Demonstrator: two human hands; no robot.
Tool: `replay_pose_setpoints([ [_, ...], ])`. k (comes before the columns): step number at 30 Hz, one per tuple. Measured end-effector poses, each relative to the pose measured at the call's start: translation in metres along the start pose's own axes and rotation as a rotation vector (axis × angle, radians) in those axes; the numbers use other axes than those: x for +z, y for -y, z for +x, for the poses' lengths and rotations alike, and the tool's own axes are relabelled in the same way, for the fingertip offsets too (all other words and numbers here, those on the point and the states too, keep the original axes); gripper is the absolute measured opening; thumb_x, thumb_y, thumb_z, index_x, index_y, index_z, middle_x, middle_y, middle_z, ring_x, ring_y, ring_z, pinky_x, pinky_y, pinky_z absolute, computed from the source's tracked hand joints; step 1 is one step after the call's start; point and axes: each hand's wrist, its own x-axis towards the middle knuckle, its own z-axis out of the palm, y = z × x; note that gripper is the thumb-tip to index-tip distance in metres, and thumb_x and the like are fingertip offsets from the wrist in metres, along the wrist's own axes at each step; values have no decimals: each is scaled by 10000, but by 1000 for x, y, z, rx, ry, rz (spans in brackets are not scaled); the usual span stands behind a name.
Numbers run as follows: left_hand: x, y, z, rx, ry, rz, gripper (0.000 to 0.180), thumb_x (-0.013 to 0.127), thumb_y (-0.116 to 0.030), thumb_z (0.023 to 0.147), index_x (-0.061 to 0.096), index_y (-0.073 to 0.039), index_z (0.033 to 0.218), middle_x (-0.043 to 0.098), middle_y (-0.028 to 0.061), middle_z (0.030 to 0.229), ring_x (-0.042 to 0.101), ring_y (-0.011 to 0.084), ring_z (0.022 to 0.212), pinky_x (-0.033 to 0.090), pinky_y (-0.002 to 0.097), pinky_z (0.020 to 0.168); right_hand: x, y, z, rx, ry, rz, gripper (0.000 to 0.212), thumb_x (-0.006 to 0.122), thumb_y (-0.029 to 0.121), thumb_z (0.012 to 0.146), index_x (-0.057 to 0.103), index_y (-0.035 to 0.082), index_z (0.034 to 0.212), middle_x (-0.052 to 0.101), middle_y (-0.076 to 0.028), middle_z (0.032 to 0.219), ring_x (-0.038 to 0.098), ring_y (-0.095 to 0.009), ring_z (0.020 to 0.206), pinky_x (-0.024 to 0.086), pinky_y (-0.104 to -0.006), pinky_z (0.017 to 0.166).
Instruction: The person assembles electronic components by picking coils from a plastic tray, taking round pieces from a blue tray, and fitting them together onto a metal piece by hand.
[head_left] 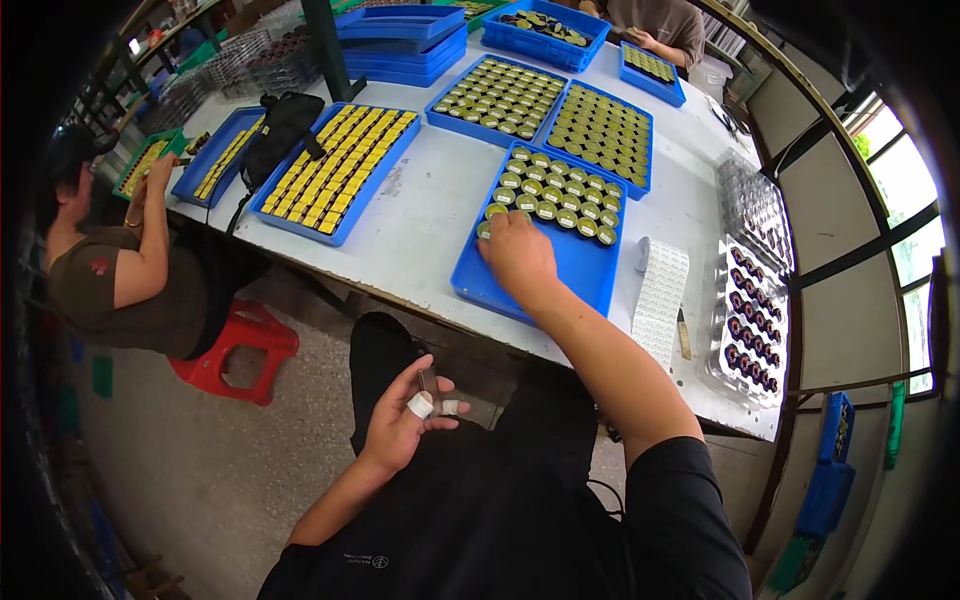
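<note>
My right hand [521, 255] reaches into the nearest blue tray [575, 268], its fingers curled down over the near left end of the rows of green round discs [567, 218]. The discs carry small white labels. A disc at the fingertips is partly covered by them. Low in front of my body, my left hand [398, 420] is turned palm up with its fingers bent. Between its thumb and fingers is a small dark, partly clear piece [429, 383] whose kind I cannot make out. White wraps [420, 404] cover the thumb and a finger.
Two more blue trays of green discs [500, 97] stand behind. Yellow pieces fill a tray [340, 165] at left, beside a black bag [285, 135]. To the right lie a label sheet [660, 300], a narrow blade-like tool [684, 333] and clear blister trays [752, 320]. Co-workers sit left and far.
</note>
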Motion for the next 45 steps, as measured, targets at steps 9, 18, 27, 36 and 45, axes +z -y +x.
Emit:
replay_pose_setpoints([
  [9,-13,-4,11,86,17,-50,523,486,-159,1043,312,-49,1524,550,199,1322,678,359,1054,596,328,813,-34,6,-78,-49,-125,649,365,708,36,823,631,2,1179,656,-125,1113,655,-227,911,535,-300,790],
  [18,4,1,22,64,106,-115,515,468,-99,1042,315,-56,1532,542,184,1325,629,267,1102,569,324,873,-36,28,-167,-147,123,901,424,750,-72,755,654,11,1160,642,-98,1092,630,-195,900,517,-276,766],
  [27,23,-5,17,80,216,110,534,495,-80,1035,307,-40,1533,533,169,1366,602,215,1109,562,306,878,-27,24,-190,-366,-146,787,397,782,-52,733,683,8,1113,662,-128,1128,653,-241,926,540,-306,770],
  [36,26,-5,12,57,298,171,546,534,-67,1021,326,-47,1525,537,152,1374,586,201,1136,559,306,891,-27,20,-200,-448,-241,732,317,757,-29,745,678,13,1049,656,-109,1102,647,-262,891,544,-337,757],
  [45,34,2,12,-2,328,149,546,538,-63,1010,337,-31,1518,554,164,1343,590,206,1094,567,308,880,-27,13,-211,-563,-304,574,261,755,-18,774,681,-17,1024,670,-130,1096,657,-277,863,557,-353,744],
])
